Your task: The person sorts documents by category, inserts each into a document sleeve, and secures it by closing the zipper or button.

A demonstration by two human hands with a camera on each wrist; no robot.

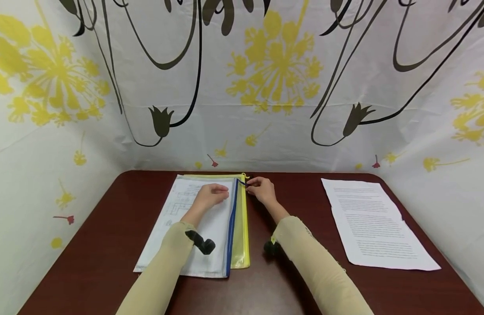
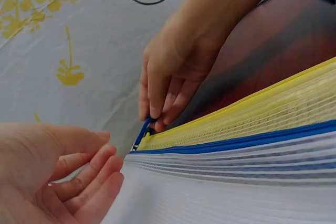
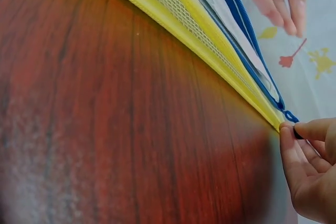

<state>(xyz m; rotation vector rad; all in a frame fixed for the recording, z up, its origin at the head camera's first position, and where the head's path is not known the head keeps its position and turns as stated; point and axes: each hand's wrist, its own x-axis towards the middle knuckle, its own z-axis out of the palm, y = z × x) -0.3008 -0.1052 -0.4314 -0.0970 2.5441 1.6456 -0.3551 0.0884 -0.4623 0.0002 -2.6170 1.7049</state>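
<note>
A clear mesh zipper pouch (image 1: 210,258) with blue edging lies on the table with printed sheets inside. Under it, a yellow mesh zipper pouch (image 1: 240,236) shows along the right side and top. My right hand (image 1: 262,190) pinches the blue zipper pull (image 3: 292,116) at the blue pouch's far right corner. In the right wrist view, the two blue edges (image 3: 242,9) stand apart with white paper between them and meet near the pull. Above the blue pouch is my left hand (image 1: 209,197), its fingers loosely bent and holding nothing.
Printed sheets (image 1: 372,223) lie at the right of the dark red-brown table (image 1: 301,192). A patterned white cloth (image 1: 210,144) hangs behind the table's far edge and along both sides.
</note>
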